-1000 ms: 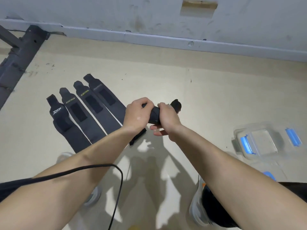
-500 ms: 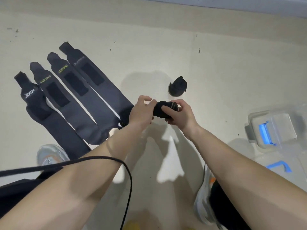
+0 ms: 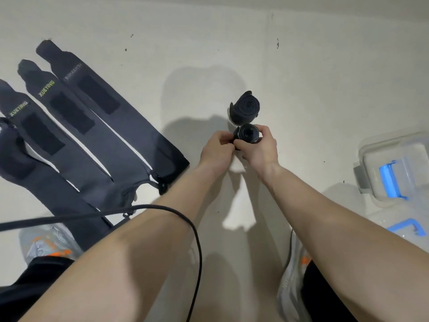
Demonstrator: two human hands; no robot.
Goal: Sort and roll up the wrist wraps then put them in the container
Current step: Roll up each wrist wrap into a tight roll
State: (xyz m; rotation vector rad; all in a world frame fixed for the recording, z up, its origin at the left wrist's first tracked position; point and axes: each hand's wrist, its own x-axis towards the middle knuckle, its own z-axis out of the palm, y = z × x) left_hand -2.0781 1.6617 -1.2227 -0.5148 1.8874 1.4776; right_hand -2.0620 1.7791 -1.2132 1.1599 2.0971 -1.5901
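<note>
Your left hand, right hand: fingers curled, pinching tight black fabric wrist-wrap roll, just beside finished black roll on floor. Rolling seems done; next, secure end, set down. Clear blue-clipped plastic container lies right.

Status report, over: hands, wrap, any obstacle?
One rolled wrap gripped by left hand and right hand. Beyond it, second roll. At left, four flat wraps. At right, container, nothing between.

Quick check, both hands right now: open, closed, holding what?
Left hand: closed, pinching the rolled wrist wrap.
Right hand: closed, gripping the same rolled wrist wrap.
</note>
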